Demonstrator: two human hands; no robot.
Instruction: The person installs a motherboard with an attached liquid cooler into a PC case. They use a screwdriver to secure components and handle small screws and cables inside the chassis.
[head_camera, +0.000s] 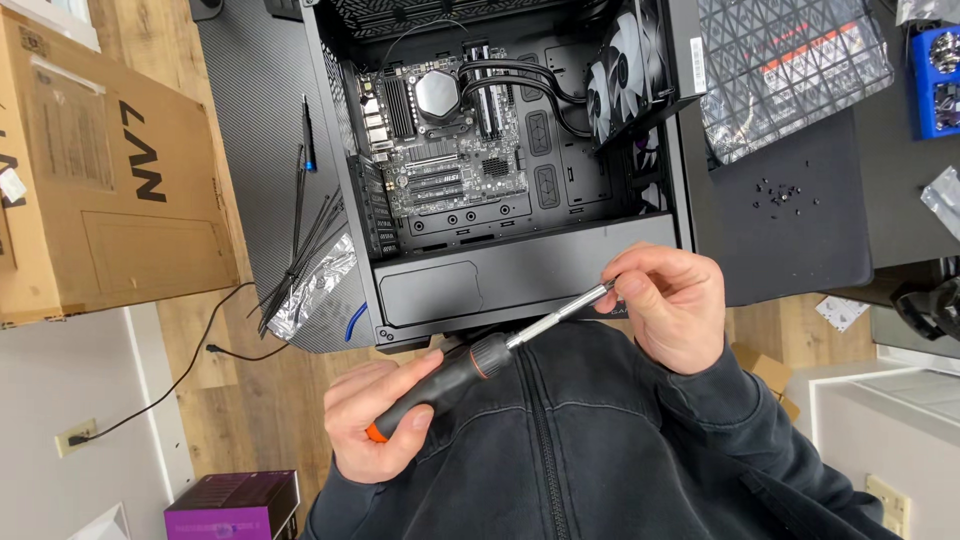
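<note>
Closest in, the left hand (375, 420) is curled tight around the black handle of a screwdriver (490, 352), with the orange butt of the handle showing below the fingers. The tool runs up and to the right across the dark zipped jacket (560, 440) — its silver shaft ends at the right hand (672, 305), whose fingertips are pinched closed on the tip, so the screwdriver spans between both hands just in front of the chest. Just beyond the hands lies an open black computer case (500, 280) on its side on a dark mat (250, 120), the circuit board (440, 150) and a round cooler block (437, 95) showing inside, with white fans (625, 70) near its right wall. Left of the case sit a bundle of black cable ties (305, 250) and a crumpled silver bag (318, 290). Farther left is a cardboard box (110, 180); to the right — well apart — small black screws (782, 192) lie scattered on the mat.
</note>
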